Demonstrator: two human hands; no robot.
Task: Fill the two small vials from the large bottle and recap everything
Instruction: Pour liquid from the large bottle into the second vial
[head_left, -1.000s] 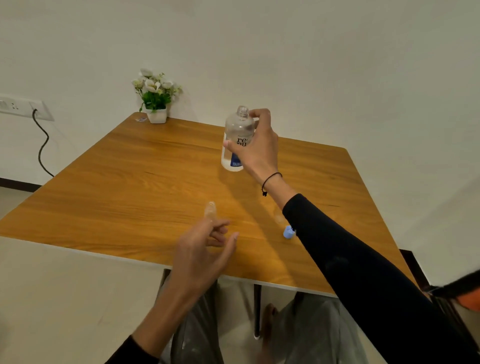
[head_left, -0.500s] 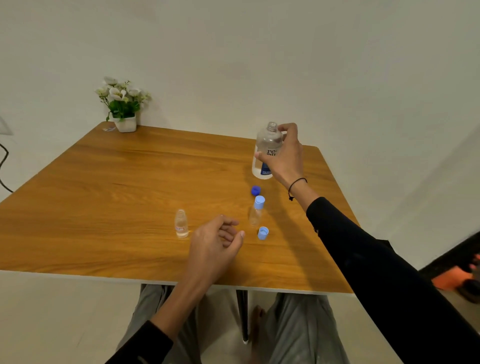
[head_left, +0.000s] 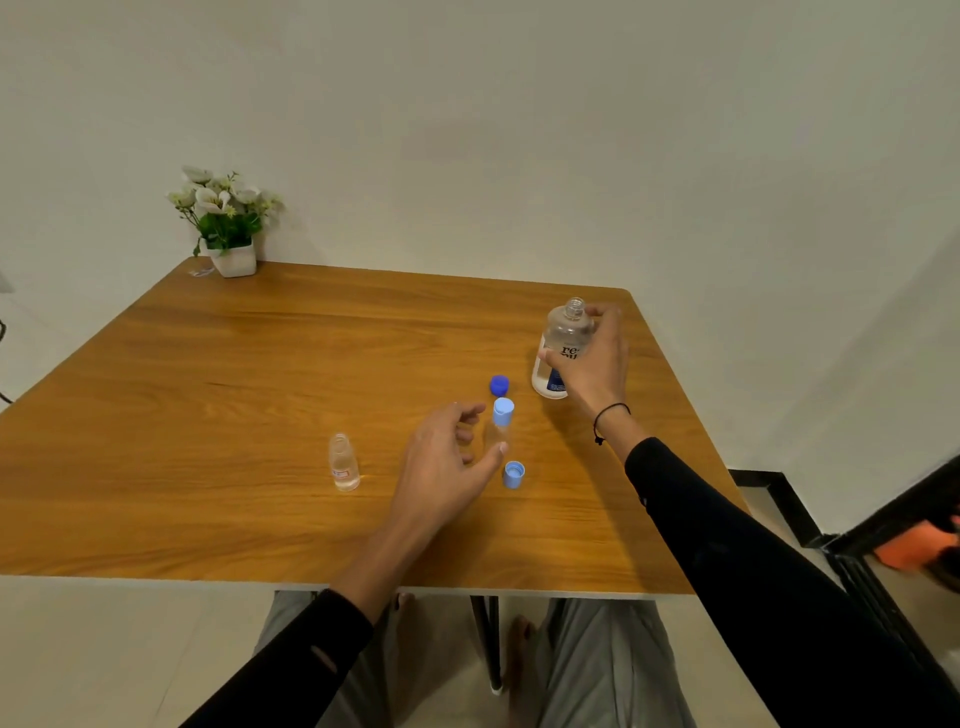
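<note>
The large clear bottle (head_left: 558, 353), uncapped, stands on the wooden table (head_left: 260, 374) at the right, and my right hand (head_left: 597, 364) is wrapped around it. Its dark blue cap (head_left: 499, 385) lies just left of it. A small vial with a light blue cap (head_left: 502, 423) stands in front of that; my left hand (head_left: 441, 462) is curled beside it with fingers apart, thumb near its base. A loose light blue cap (head_left: 513, 474) lies right of my thumb. The second small vial (head_left: 343, 463) stands uncapped to the left.
A white pot of white flowers (head_left: 226, 223) sits at the table's far left corner against the wall. My knees and feet show under the near table edge. A dark frame and an orange object (head_left: 914, 545) are on the floor at the right.
The view has swung, so the bottle now sits at the right. My right hand stays on the large bottle. My left hand has moved right, from the uncapped vial to beside the capped vial.
</note>
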